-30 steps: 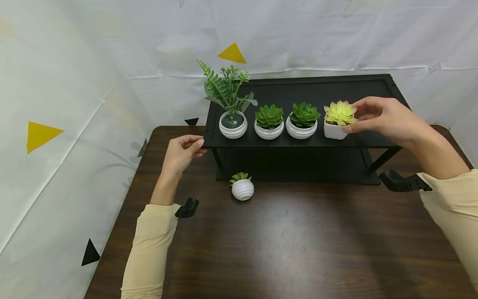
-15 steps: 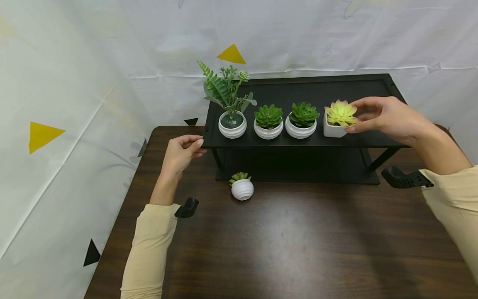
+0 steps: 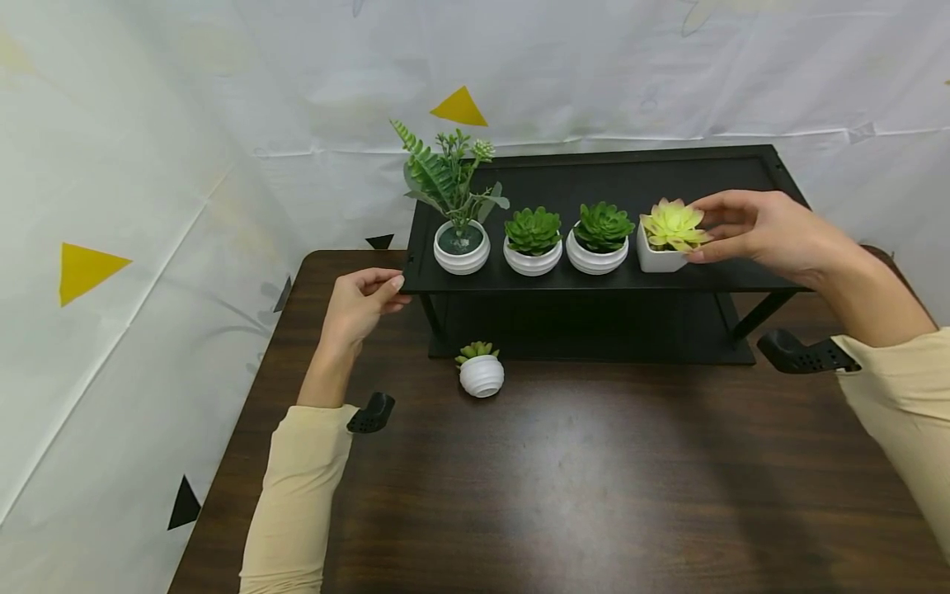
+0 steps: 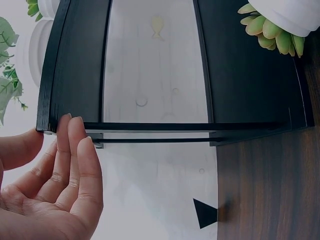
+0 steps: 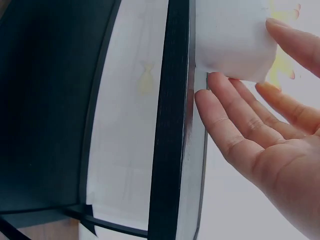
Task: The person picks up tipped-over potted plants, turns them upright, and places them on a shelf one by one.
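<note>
In the head view my left hand pinches the left front corner of a black two-tier shelf, thumb on top and fingers beneath the board. My right hand holds a square white pot with a yellow-green succulent at the right of the top tier, gripping its right side between thumb and fingers. The right wrist view shows the thumb and fingertips at the white pot. To its left, two round pots with green succulents and a taller leafy plant stand in a row.
A small white pot with a succulent lies tilted on the brown wooden table, in front of the lower tier. White sheeting with yellow and black triangles hangs behind the shelf and on the left.
The square pot has shifted slightly left along the top tier, with my right hand on it. My left hand stays at the shelf corner.
</note>
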### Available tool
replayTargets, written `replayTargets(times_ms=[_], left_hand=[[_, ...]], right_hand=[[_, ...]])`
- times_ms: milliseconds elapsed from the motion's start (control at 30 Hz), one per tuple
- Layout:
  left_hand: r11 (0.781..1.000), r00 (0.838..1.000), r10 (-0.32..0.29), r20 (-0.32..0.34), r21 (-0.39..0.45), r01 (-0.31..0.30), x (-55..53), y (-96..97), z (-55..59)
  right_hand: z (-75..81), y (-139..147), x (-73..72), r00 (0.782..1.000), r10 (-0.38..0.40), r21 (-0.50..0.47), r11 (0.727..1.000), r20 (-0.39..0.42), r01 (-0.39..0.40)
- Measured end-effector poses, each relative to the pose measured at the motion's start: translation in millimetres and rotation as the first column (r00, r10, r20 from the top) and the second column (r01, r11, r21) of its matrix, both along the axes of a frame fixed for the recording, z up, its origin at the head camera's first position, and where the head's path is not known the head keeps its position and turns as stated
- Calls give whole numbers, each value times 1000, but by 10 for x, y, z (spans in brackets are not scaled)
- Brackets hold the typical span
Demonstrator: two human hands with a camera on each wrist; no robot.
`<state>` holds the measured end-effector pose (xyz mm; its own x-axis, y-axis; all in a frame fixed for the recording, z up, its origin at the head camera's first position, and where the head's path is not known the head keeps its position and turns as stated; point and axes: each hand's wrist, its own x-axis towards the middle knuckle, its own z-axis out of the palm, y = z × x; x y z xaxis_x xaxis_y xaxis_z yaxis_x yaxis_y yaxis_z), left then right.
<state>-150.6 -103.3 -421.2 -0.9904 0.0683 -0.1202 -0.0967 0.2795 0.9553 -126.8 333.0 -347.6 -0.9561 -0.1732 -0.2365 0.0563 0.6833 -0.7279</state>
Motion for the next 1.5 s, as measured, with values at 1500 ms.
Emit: replayTargets(times_ms=[1500], left_hand=[[1000, 1000, 1, 11, 5, -1, -8, -9, -15]], right_hand=[[-131, 145, 446, 1000, -3, -223, 975, 18, 7]])
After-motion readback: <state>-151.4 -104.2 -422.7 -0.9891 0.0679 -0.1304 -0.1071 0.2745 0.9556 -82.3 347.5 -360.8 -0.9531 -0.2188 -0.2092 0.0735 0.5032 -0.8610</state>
